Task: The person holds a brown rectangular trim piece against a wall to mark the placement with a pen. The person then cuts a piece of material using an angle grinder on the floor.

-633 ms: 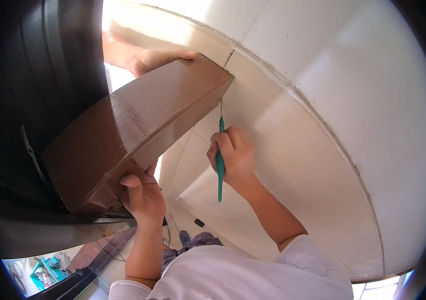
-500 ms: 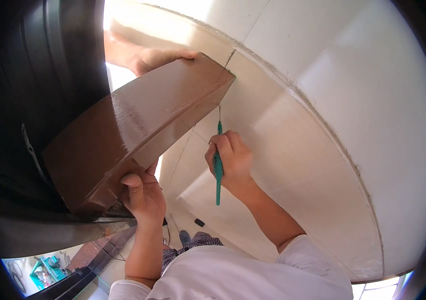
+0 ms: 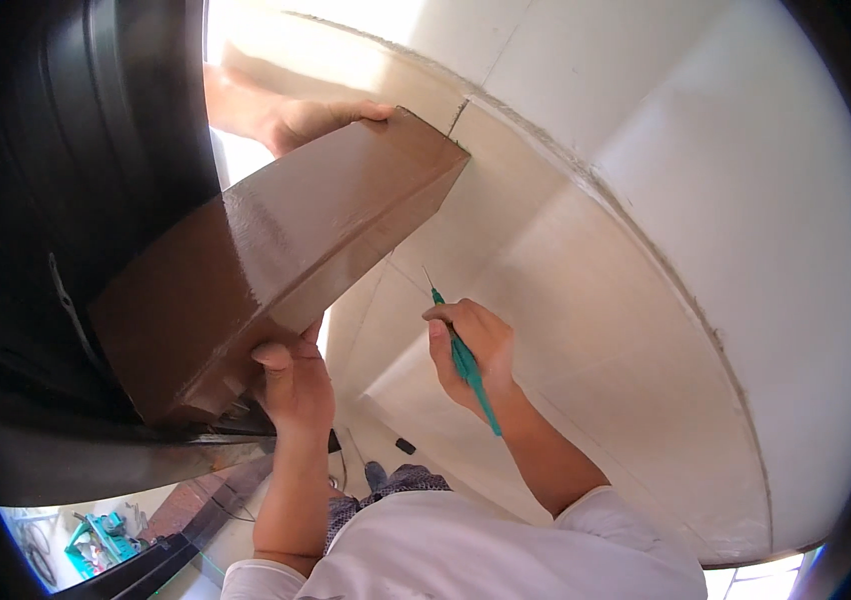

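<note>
A long brown box-shaped piece [image 3: 286,240] with glossy faces slants across the left half, one end against the tiled wall. My left hand [image 3: 291,385] grips its lower near edge, thumb on the outer face and the other fingers partly hidden. Another person's hand [image 3: 326,120] holds the piece's upper far edge. My right hand [image 3: 476,350] is closed around a slim green pen-like tool [image 3: 468,368] with a thin pointed tip. That tip is aimed up and left, apart from both the wall and the brown piece.
Beige wall tiles [image 3: 586,330] fill the right side, with a rough joint line below a white wall [image 3: 736,180]. A dark ribbed panel [image 3: 86,120] stands at the left. Down at lower left lies a teal tool tray [image 3: 101,540]. A small black object [image 3: 405,446] rests near my foot.
My right hand has drawn the green tool down and slightly right, away from the brown piece's end, tilting it. My left hand and the other person's hand keep their holds.
</note>
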Motion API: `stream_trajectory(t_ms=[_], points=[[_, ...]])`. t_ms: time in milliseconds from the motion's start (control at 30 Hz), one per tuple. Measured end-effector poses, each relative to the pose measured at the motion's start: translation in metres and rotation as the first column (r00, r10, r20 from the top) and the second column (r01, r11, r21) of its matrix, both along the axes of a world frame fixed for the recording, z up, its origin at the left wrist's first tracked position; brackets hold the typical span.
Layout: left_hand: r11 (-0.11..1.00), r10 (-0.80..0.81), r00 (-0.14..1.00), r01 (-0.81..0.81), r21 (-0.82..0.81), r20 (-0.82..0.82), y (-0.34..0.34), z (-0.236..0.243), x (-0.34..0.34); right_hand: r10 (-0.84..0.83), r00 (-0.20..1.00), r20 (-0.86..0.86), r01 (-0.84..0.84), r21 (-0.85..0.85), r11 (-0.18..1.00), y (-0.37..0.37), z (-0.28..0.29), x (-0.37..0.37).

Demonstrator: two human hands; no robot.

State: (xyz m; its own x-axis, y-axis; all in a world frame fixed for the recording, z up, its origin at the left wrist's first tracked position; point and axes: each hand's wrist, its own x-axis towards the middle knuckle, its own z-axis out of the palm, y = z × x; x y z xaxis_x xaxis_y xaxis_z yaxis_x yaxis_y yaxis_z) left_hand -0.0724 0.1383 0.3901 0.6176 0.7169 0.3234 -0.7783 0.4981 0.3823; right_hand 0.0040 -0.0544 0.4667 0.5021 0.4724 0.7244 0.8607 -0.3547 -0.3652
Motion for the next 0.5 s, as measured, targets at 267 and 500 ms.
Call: stream_trajectory(t_ms=[267, 500], points=[[0.996, -0.05, 0.999, 0.05, 0.079, -0.003, -0.002, 0.007, 0.022, 0.025, 0.969, -0.247, -0.019, 0.028, 0.999, -0.015, -0.017, -0.014], [0.998, -0.043, 0.996, 0.046, 0.041, -0.081, -0.019, 0.03, 0.009, 0.038, 0.96, -0.276, -0.032, 0.029, 0.999, -0.028, -0.022, -0.016]])
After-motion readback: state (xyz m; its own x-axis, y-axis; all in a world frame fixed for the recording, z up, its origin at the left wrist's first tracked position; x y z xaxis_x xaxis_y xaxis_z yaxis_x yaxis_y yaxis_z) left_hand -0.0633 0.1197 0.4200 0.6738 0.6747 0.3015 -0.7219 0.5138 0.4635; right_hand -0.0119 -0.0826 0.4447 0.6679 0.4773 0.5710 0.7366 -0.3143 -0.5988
